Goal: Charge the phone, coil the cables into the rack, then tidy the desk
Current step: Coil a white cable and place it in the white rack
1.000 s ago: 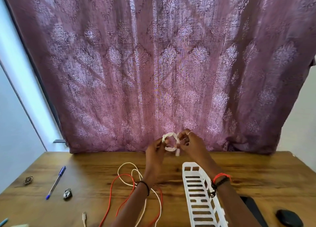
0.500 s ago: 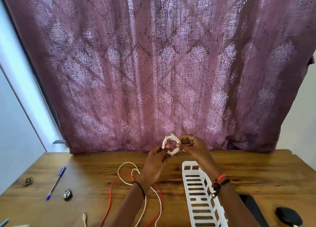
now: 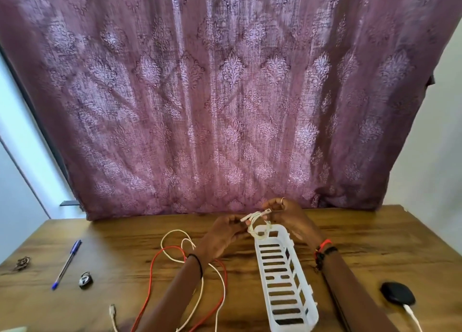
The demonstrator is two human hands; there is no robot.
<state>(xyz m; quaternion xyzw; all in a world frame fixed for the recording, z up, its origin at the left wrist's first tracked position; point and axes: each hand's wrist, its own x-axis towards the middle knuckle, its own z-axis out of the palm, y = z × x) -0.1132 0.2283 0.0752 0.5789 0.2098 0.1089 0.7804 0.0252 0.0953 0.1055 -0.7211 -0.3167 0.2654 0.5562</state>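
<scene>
Hanging just over the far end of the white rack [image 3: 292,328], a small coiled white cable [image 3: 258,223] is held between both hands in the head view, the only view given. One side of the bundle is pinched by the curled fingers of the left hand [image 3: 225,234]. The other side, where a plug end sticks out, is gripped by the right hand [image 3: 292,221]. The lowest loops are seen dipping to the rack's far rim; whether they touch it cannot be told.

The rack is laid lengthwise on the wooden surface [image 3: 375,244], running from near to far, and no other cable is seen in it. To its left, a red cable [image 3: 150,281] and a loose white cable [image 3: 172,231] are spread in open loops, partly under the left forearm, so more coiling is judged to remain. Further left, a blue pen [image 3: 67,263] and two small metal items are left lying. At the near right, a black round object [image 3: 397,298] with a white lead is seen; whether it is the charger cannot be told.

The step in hand is judged to be the placing of the coil. It is best done if the loops are kept pinched together until the bundle is lowered fully inside the walls, and the plug end is tucked under a loop, so that the coil is not sprung open when both grips are eased off.
</scene>
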